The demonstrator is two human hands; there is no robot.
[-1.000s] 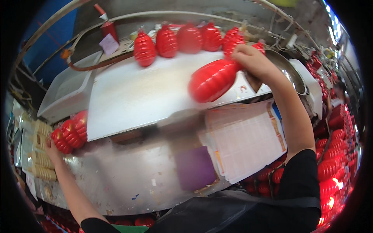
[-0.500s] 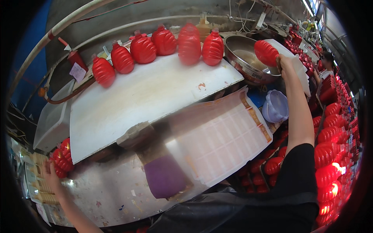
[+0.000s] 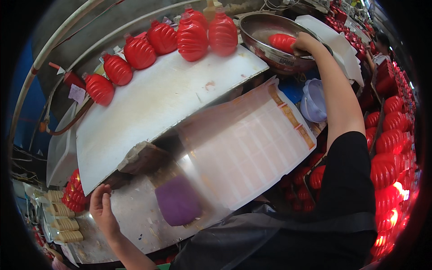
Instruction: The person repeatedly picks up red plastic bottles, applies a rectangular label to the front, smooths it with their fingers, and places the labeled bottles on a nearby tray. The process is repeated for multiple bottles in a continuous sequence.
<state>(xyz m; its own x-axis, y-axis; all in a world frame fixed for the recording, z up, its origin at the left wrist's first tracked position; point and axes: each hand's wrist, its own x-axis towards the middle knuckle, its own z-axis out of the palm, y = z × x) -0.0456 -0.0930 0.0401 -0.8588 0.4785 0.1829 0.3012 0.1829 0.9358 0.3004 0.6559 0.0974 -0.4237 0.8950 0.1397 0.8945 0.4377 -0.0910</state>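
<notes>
My right hand [image 3: 308, 44] is closed around one end of a red ribbed bottle [image 3: 282, 42], which lies tilted inside the wide steel basin [image 3: 252, 39] at the upper right. The liquid in the basin is hard to make out. My left hand [image 3: 103, 209] is raised over the metal bench with its thumb apart from the fingers and nothing in it. Nearest to it are a cluster of red bottles [image 3: 75, 194] and the lower corner of a white board [image 3: 153, 99]. Several upright red bottles, one of them ribbed [image 3: 192, 38], stand along the board's far edge.
A pale ribbed plastic sheet [image 3: 247, 148] and a purple pad [image 3: 178, 200] lie on the near side. A lilac bucket [image 3: 314, 101] sits below the basin. Racks of red bottles [image 3: 390, 139] fill the right. Yellowish bottles [image 3: 66, 223] stand at left. Another person [image 3: 382, 51] is far right.
My right hand has lowered the red bottle into the basin. My left hand has drawn away from the red bottles at the left. The whole view has shifted.
</notes>
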